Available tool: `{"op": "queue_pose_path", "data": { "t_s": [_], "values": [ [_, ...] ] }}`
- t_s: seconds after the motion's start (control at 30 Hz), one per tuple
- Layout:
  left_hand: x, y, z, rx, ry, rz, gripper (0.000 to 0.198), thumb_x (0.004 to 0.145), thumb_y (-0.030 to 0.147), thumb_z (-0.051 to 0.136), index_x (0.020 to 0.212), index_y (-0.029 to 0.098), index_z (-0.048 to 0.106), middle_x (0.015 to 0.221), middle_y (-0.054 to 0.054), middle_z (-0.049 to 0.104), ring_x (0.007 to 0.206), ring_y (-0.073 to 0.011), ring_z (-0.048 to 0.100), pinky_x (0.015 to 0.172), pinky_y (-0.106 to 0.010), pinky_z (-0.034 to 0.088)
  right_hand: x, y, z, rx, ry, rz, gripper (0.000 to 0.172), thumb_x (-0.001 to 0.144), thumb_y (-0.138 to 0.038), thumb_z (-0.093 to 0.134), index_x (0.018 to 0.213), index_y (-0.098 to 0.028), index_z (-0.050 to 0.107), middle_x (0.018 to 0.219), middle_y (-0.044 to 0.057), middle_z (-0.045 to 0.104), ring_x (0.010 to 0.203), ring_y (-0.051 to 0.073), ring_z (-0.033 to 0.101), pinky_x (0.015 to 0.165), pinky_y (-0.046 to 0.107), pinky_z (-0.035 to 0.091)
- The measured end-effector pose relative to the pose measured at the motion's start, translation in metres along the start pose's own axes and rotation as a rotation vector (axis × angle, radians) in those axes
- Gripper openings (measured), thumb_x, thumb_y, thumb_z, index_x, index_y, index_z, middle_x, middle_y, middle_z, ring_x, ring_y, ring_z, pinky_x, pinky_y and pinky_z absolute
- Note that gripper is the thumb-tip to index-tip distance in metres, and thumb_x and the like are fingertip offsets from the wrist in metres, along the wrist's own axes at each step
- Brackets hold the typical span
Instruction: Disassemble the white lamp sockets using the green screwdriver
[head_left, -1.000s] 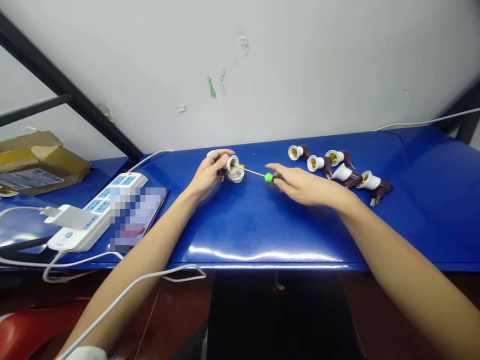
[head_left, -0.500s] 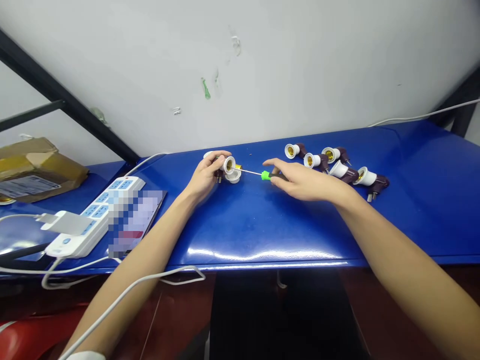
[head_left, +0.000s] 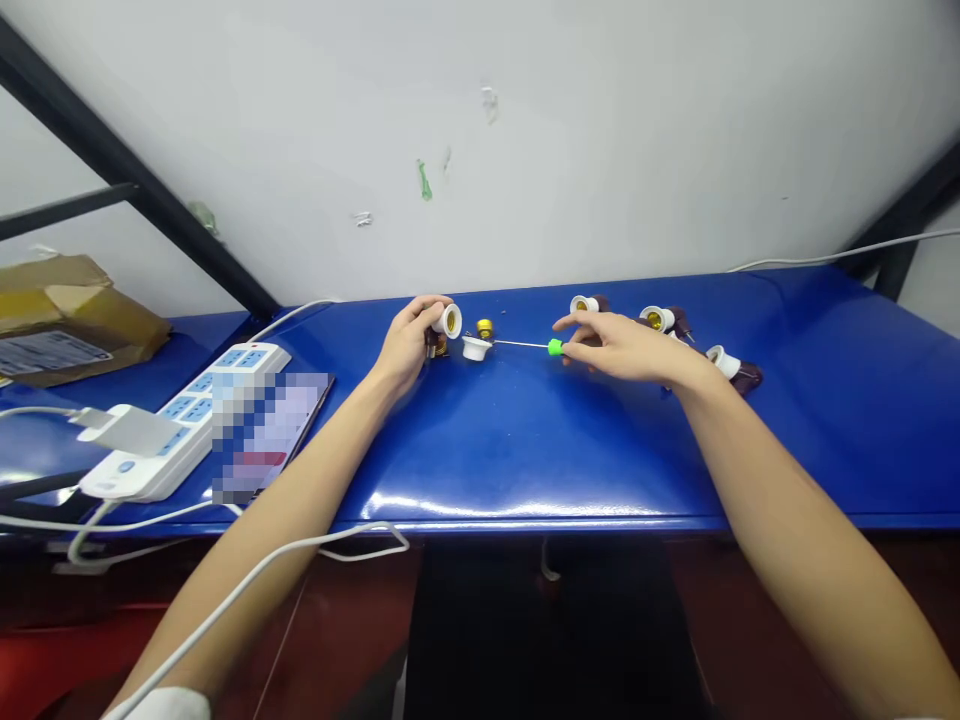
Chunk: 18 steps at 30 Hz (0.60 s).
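Hands apart. Your left hand (head_left: pixel 407 342) is clamped around a white lamp socket (head_left: pixel 450 320), between nine and ten o'clock from the screwdriver's (head_left: pixel 555 347) green collar. Your right hand (head_left: pixel 626 345) grips that screwdriver, shaft pointing to nine. Near its tip, a white cap (head_left: pixel 475 349) and a brass-coloured piece (head_left: pixel 485 328) lie on the blue table (head_left: pixel 480 440); tip contact: cannot tell. More sockets (head_left: pixel 657 319) lie toward three; the power strip (head_left: pixel 199 410) sits between eight and nine.
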<state>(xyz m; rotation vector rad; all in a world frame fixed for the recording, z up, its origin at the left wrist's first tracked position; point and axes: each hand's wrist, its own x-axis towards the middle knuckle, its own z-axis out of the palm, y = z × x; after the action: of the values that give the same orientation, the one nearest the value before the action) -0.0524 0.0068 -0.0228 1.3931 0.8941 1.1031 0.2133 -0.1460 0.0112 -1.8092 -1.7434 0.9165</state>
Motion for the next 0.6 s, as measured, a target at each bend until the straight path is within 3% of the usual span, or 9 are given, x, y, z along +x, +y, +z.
{"op": "queue_pose_path", "data": {
  "t_s": [0.2,0.37,0.5,0.6],
  "values": [
    [-0.004,0.002,0.001,0.006,-0.037,0.015,0.023,0.078,0.036,0.083,0.092,0.019,0.076,0.083,-0.002,0.069,0.067,-0.0122,0.056,0.056,-0.025,0.044,0.002,0.009,-0.003,0.027,0.053,0.004,0.041,0.099,-0.036,0.065,0.137,-0.023,0.066,0.104,0.007,0.083,0.082,0.023,0.072,0.078,0.038,0.055],
    [-0.007,0.002,0.003,0.003,-0.045,0.014,0.022,0.079,0.037,0.083,0.091,0.019,0.076,0.083,-0.003,0.069,0.068,-0.0138,0.057,0.06,-0.028,0.045,0.004,0.019,-0.006,0.119,0.116,-0.059,0.039,0.096,-0.042,0.068,0.13,-0.023,0.069,0.098,0.005,0.08,0.073,0.018,0.064,0.066,0.032,0.049],
    [-0.01,0.007,0.004,0.01,-0.117,-0.025,0.026,0.08,0.041,0.085,0.092,0.019,0.077,0.08,-0.003,0.068,0.066,-0.0131,0.055,0.059,-0.027,0.043,0.013,0.021,0.004,0.276,0.214,-0.046,0.035,0.089,-0.04,0.074,0.119,-0.022,0.069,0.082,0.001,0.066,0.063,0.015,0.055,0.054,0.03,0.043],
    [-0.017,0.011,0.007,0.029,-0.249,-0.038,0.036,0.081,0.051,0.086,0.097,0.019,0.079,0.08,-0.004,0.069,0.067,-0.0142,0.057,0.06,-0.028,0.044,0.019,0.012,0.02,0.432,0.277,-0.124,0.031,0.083,-0.045,0.081,0.098,-0.024,0.063,0.075,-0.004,0.053,0.057,0.011,0.045,0.05,0.028,0.039]
  ]
}}
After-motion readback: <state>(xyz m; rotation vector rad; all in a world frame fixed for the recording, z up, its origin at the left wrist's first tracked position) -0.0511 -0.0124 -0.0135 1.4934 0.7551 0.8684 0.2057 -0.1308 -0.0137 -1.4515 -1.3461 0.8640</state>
